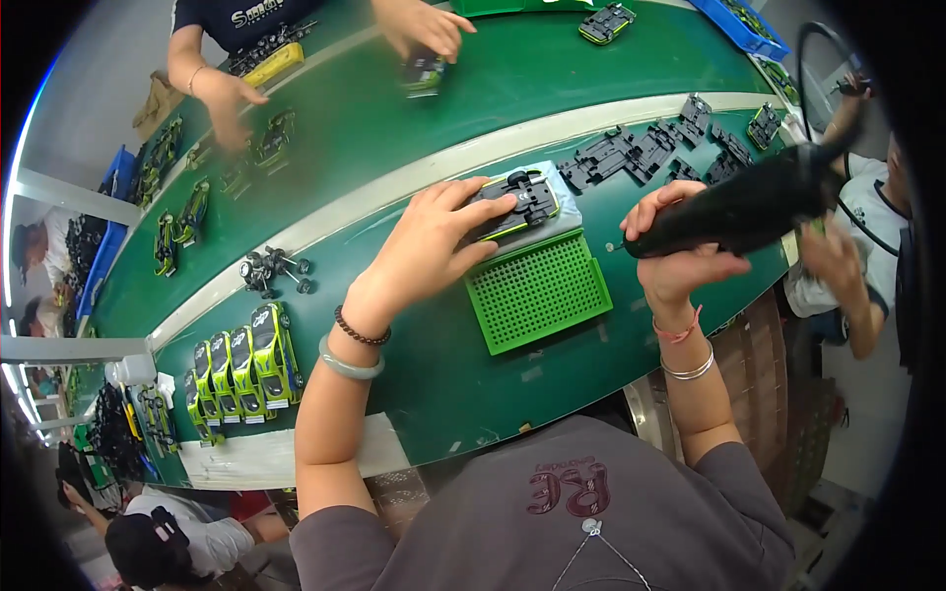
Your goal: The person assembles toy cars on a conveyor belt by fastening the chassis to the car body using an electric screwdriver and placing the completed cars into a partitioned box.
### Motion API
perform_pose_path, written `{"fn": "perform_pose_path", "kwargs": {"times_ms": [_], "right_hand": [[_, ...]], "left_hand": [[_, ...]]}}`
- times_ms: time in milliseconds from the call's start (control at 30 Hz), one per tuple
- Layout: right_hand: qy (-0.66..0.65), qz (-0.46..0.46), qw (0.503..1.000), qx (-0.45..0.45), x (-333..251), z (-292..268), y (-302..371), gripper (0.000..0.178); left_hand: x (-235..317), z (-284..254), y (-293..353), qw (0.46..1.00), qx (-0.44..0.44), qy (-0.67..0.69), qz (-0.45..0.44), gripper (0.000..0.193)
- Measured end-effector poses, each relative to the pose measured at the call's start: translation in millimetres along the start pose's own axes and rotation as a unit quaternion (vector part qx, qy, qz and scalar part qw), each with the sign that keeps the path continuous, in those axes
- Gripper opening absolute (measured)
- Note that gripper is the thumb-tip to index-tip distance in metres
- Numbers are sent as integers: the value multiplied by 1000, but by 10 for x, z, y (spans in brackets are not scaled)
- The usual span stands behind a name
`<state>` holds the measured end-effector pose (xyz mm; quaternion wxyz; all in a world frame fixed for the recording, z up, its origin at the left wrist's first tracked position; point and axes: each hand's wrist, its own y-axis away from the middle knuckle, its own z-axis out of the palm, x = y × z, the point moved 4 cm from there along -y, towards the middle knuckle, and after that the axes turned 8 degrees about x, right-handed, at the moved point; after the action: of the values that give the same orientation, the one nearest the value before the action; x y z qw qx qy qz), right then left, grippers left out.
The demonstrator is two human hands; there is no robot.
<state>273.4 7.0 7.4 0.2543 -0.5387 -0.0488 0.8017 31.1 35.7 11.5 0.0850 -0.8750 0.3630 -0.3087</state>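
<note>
My left hand [419,241] steadies an upturned toy car [535,200], its fingers across the black underside and its thumb by the near edge. Yellow-green bodywork shows along the car's rim. The car lies on a pale blue pad [566,209] behind a green perforated basket [591,271]. To the right, my right hand [670,271] is wrapped round a black electric screwdriver [734,207]. The tool lies nearly level, with its tip pointing left toward the car and apart from it. A cord runs up from its rear end.
Several finished-looking green toy cars [258,360] stand in a row at left, near wheel axles [271,271]. Black chassis plates [631,156] lie behind the pad at right. Across the green bench [443,414], a co-worker's hands [424,30] handle car parts. Another person sits at right.
</note>
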Motion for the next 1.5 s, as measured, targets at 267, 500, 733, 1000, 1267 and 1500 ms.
{"fn": "perform_pose_path", "kwargs": {"times_ms": [267,500,733,1000,1267,1500], "right_hand": [[-126,79,984,-96,126,825,175,102],[-73,107,988,-88,381,840,221,100],[-42,95,990,-100,432,847,239,99],[10,88,991,-98,409,911,308,100],[33,72,990,-115,388,910,278,101],[-188,-31,973,-134,-178,893,-198,106]], "left_hand": [[-40,44,47,1000,10,-2,3,49],[-61,55,75,999,32,0,2,49],[-78,67,88,999,37,-11,9,48],[-80,63,85,999,45,-12,14,47],[-52,71,79,998,50,-33,21,47],[43,18,88,996,43,-78,21,49]]}}
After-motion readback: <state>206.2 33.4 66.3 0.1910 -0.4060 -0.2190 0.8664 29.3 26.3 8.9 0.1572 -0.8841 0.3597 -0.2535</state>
